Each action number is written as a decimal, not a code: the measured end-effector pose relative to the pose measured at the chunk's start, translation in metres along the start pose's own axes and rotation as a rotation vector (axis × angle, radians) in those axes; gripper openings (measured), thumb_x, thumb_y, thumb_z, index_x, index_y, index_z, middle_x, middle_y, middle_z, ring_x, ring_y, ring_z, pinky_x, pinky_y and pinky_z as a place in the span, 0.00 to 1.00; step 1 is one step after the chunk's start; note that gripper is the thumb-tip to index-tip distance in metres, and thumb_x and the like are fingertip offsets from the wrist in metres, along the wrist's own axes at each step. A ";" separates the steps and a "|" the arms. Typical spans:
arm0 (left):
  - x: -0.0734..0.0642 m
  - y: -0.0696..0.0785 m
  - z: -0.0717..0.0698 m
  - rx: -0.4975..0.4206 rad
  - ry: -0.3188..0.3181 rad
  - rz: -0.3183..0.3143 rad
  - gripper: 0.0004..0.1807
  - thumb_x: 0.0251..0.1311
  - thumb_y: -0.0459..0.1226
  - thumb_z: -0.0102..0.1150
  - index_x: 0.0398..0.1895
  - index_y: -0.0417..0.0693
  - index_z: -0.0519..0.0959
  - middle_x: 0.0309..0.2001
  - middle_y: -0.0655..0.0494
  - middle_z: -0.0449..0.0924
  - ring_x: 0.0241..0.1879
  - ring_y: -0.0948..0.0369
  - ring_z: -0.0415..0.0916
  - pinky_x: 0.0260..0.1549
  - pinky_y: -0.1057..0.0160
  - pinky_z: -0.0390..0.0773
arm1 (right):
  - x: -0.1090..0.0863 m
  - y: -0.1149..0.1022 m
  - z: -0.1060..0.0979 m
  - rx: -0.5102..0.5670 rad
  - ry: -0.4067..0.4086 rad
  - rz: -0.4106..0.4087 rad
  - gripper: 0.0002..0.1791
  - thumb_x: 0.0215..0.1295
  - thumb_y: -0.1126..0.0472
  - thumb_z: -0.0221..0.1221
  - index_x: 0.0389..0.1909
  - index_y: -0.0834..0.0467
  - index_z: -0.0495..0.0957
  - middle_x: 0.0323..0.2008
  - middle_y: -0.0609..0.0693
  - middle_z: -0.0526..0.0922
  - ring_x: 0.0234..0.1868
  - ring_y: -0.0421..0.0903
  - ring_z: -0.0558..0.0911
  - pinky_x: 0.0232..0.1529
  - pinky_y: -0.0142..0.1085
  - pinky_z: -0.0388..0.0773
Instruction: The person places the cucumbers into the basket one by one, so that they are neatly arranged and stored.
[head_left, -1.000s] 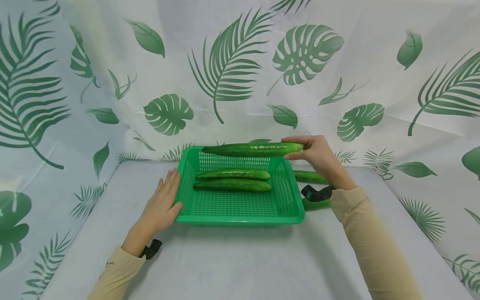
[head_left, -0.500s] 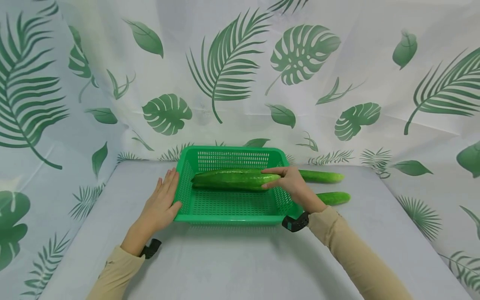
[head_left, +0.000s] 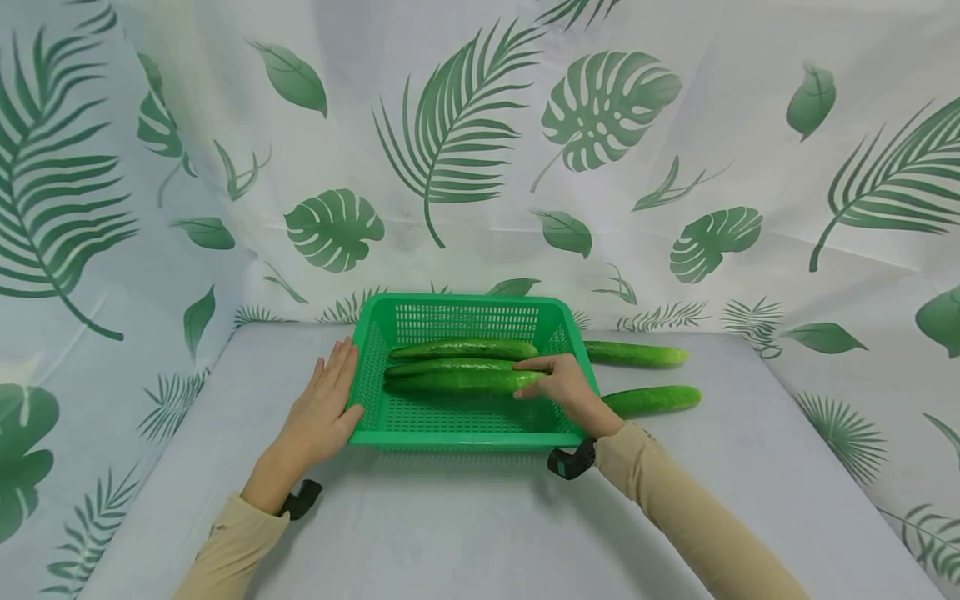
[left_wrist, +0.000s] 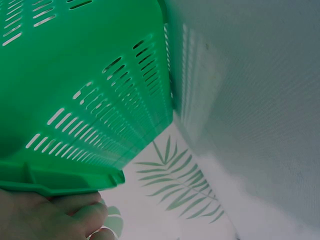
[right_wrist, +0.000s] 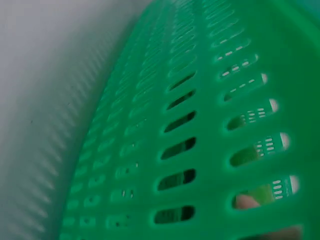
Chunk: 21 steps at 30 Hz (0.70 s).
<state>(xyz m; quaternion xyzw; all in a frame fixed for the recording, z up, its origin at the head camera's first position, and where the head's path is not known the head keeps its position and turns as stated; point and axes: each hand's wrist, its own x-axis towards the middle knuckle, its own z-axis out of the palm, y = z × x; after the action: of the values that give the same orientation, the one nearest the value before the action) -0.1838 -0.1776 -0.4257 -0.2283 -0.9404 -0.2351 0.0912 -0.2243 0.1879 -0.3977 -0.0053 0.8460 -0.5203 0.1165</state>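
Note:
A green plastic basket (head_left: pixel 465 439) with slotted walls stands on the table. Inside it my right hand (head_left: pixel 564 385) pinches the right end of a cucumber (head_left: pixel 450 383), the nearest to me of three lying side by side. Behind that one are a middle cucumber (head_left: pixel 442 365) and a back cucumber (head_left: pixel 461 347). In the right wrist view the basket wall (right_wrist: pixel 150 125) hides most of that hand. My left hand (head_left: pixel 318 408) lies with straight fingers against the basket's left rim; the left wrist view shows its fingers (left_wrist: pixel 82 212) by the rim.
To the right of the basket, two more cucumbers lie on the white table (head_left: pixel 480 533): a back one (head_left: pixel 645 354) and a front one (head_left: pixel 656 400), both partly hidden. A leaf-print curtain (head_left: pixel 480 150) rises behind the table and along its sides.
My right hand has lowered the cucumber from above the basket's back rim down into it, then moved it nearer to me, in front of the other two. My left hand stays at the rim.

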 end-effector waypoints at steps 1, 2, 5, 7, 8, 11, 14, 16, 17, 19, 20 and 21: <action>0.000 0.000 0.000 0.001 -0.001 0.001 0.40 0.64 0.33 0.43 0.77 0.28 0.42 0.78 0.36 0.36 0.77 0.41 0.35 0.72 0.40 0.39 | 0.001 0.001 0.001 -0.004 -0.008 0.002 0.26 0.57 0.73 0.65 0.59 0.63 0.80 0.68 0.64 0.68 0.73 0.63 0.57 0.66 0.59 0.65; 0.000 0.000 0.000 0.002 -0.001 0.001 0.40 0.64 0.33 0.43 0.77 0.28 0.42 0.78 0.37 0.36 0.77 0.41 0.35 0.72 0.40 0.39 | 0.001 0.003 0.001 -0.006 -0.017 0.005 0.25 0.58 0.73 0.64 0.60 0.64 0.79 0.68 0.65 0.69 0.73 0.64 0.58 0.65 0.59 0.66; 0.000 0.000 0.000 -0.004 -0.003 0.002 0.40 0.64 0.33 0.44 0.77 0.28 0.42 0.78 0.36 0.36 0.77 0.41 0.35 0.73 0.41 0.38 | 0.001 0.004 0.002 -0.003 -0.034 -0.004 0.25 0.60 0.75 0.61 0.61 0.66 0.77 0.64 0.66 0.72 0.69 0.64 0.65 0.63 0.56 0.70; 0.000 0.000 -0.001 -0.006 -0.006 0.002 0.40 0.65 0.33 0.44 0.77 0.28 0.42 0.78 0.36 0.35 0.77 0.42 0.34 0.73 0.41 0.38 | 0.000 0.004 0.003 -0.011 -0.054 -0.018 0.25 0.62 0.75 0.59 0.62 0.69 0.75 0.62 0.67 0.74 0.66 0.65 0.69 0.61 0.54 0.73; 0.000 0.000 -0.001 -0.006 -0.006 0.001 0.40 0.65 0.33 0.44 0.77 0.28 0.42 0.78 0.36 0.35 0.77 0.42 0.33 0.73 0.41 0.38 | -0.001 0.004 0.004 -0.012 -0.057 -0.020 0.25 0.62 0.76 0.58 0.62 0.69 0.75 0.61 0.67 0.74 0.65 0.64 0.70 0.60 0.53 0.73; -0.001 0.000 -0.001 -0.009 -0.009 -0.003 0.40 0.65 0.33 0.44 0.77 0.28 0.41 0.78 0.37 0.34 0.77 0.43 0.32 0.73 0.41 0.37 | -0.001 0.003 0.004 -0.015 -0.061 -0.026 0.24 0.62 0.76 0.57 0.61 0.70 0.74 0.60 0.68 0.75 0.63 0.64 0.72 0.59 0.52 0.74; -0.001 0.001 -0.002 -0.016 -0.008 -0.003 0.40 0.65 0.33 0.44 0.77 0.28 0.41 0.78 0.37 0.34 0.77 0.43 0.32 0.73 0.41 0.37 | -0.001 0.003 0.003 0.015 -0.059 -0.026 0.24 0.63 0.75 0.58 0.61 0.69 0.75 0.61 0.67 0.75 0.61 0.63 0.74 0.60 0.52 0.74; 0.000 0.001 -0.002 -0.019 -0.006 -0.001 0.40 0.65 0.33 0.44 0.77 0.28 0.42 0.78 0.37 0.35 0.77 0.42 0.33 0.73 0.41 0.38 | -0.002 0.002 0.002 0.049 -0.058 -0.023 0.23 0.63 0.75 0.57 0.61 0.68 0.75 0.61 0.66 0.74 0.60 0.63 0.75 0.61 0.52 0.73; 0.000 0.001 -0.002 -0.019 -0.006 0.000 0.40 0.65 0.32 0.44 0.77 0.28 0.42 0.78 0.37 0.35 0.77 0.42 0.33 0.73 0.41 0.38 | -0.003 0.001 0.001 0.059 -0.061 -0.025 0.23 0.64 0.75 0.57 0.61 0.68 0.75 0.62 0.65 0.74 0.61 0.63 0.75 0.62 0.52 0.72; 0.000 0.002 -0.002 -0.019 -0.004 0.001 0.40 0.65 0.32 0.44 0.77 0.28 0.42 0.78 0.37 0.35 0.77 0.42 0.34 0.73 0.41 0.39 | -0.007 -0.003 -0.002 0.089 -0.074 -0.034 0.24 0.64 0.74 0.56 0.62 0.67 0.75 0.63 0.64 0.73 0.62 0.62 0.74 0.65 0.53 0.68; 0.000 0.002 -0.001 -0.016 -0.002 0.001 0.40 0.65 0.32 0.44 0.77 0.28 0.42 0.78 0.37 0.36 0.77 0.41 0.34 0.72 0.40 0.39 | -0.010 -0.005 -0.004 0.108 -0.080 -0.038 0.24 0.65 0.73 0.57 0.63 0.67 0.74 0.64 0.64 0.72 0.62 0.63 0.74 0.66 0.54 0.67; 0.000 0.002 -0.001 -0.012 0.000 0.001 0.40 0.64 0.32 0.44 0.77 0.28 0.42 0.78 0.37 0.36 0.77 0.41 0.35 0.72 0.40 0.39 | -0.013 -0.008 -0.006 0.117 -0.085 -0.044 0.24 0.65 0.72 0.58 0.63 0.66 0.74 0.64 0.63 0.72 0.63 0.62 0.73 0.67 0.54 0.65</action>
<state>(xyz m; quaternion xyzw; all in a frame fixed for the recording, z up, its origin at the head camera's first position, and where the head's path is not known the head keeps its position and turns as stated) -0.1827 -0.1768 -0.4244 -0.2292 -0.9389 -0.2407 0.0898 -0.2141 0.1918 -0.3858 -0.0393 0.8080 -0.5707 0.1410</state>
